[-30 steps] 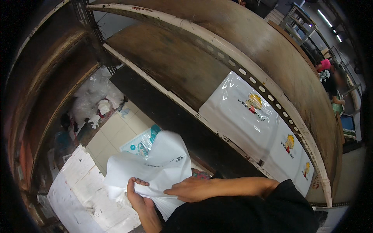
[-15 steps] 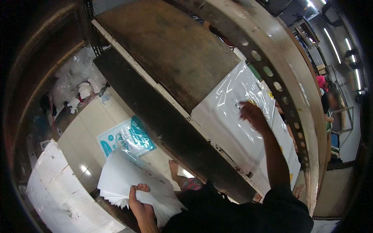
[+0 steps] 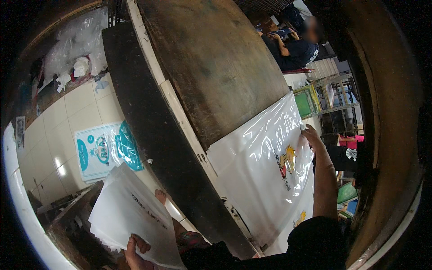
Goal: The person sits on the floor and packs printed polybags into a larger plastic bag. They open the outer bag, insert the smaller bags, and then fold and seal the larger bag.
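Stack of white sheets (image 3: 126, 216) is gripped along one side in the curled left hand (image 3: 136, 252); glossy printed sheeting (image 3: 252, 168) on the table (image 3: 216, 67) is met at its edge by the half-curled right hand (image 3: 311, 137), grip not discernible, and could be creased by one-sided pulling.

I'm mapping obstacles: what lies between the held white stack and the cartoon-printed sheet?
Beyond the stack, the head view shows a foot, tiled floor, dark board and pale rail.

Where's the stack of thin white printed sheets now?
Head view, lower left: the stack is gripped in the left hand, pictured just below the flat teal-and-white plastic bag on the pale tiled floor.
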Available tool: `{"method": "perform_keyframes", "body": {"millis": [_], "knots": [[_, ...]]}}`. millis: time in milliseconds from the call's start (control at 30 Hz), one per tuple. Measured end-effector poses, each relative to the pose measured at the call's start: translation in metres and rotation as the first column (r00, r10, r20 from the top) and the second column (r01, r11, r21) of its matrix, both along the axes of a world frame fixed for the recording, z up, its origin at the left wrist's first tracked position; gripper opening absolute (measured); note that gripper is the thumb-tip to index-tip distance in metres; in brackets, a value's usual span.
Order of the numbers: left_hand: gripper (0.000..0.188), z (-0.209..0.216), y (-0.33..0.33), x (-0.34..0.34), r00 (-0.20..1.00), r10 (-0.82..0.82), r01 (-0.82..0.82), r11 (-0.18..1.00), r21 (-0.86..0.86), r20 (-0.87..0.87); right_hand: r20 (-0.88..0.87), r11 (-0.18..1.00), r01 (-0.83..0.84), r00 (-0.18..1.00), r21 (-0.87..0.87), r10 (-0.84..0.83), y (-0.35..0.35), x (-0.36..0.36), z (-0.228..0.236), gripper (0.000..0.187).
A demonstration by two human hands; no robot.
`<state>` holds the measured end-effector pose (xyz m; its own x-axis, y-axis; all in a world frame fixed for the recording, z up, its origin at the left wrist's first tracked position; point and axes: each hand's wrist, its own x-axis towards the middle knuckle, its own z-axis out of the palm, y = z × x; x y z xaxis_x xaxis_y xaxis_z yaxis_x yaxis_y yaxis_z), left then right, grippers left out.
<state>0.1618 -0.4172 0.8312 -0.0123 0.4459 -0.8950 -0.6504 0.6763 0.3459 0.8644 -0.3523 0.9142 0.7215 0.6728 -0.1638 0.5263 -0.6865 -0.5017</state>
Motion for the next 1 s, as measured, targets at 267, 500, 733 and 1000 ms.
{"method": "perform_keyframes", "body": {"millis": [267, 500, 733, 1000], "knots": [[0.024, -0.003, -0.009, 0.011, 0.996, 0.062, -0.063, 0.998, 0.01, 0.059, -0.125, 0.95, -0.095, 0.99, -0.298, 0.06, 0.021, 0.021, 0.016, 0.041], [0.026, -0.011, -0.015, 0.011, 0.998, -0.024, 0.026, 0.999, 0.046, -0.055, 0.038, 0.889, -0.249, 0.958, -0.385, 0.285, 0.025, 0.013, 0.02, 0.047], [0.025, 0.001, -0.004, 0.018, 0.992, 0.048, -0.05, 0.999, -0.011, -0.116, 0.046, 0.945, -0.137, 0.987, -0.297, 0.157, 0.019, 0.005, 0.018, 0.055], [0.021, -0.027, -0.024, 0.009, 0.992, 0.019, -0.014, 0.999, 0.04, -0.127, 0.044, 0.914, -0.181, 0.976, -0.364, 0.211, 0.022, -0.008, 0.031, 0.06]]}}
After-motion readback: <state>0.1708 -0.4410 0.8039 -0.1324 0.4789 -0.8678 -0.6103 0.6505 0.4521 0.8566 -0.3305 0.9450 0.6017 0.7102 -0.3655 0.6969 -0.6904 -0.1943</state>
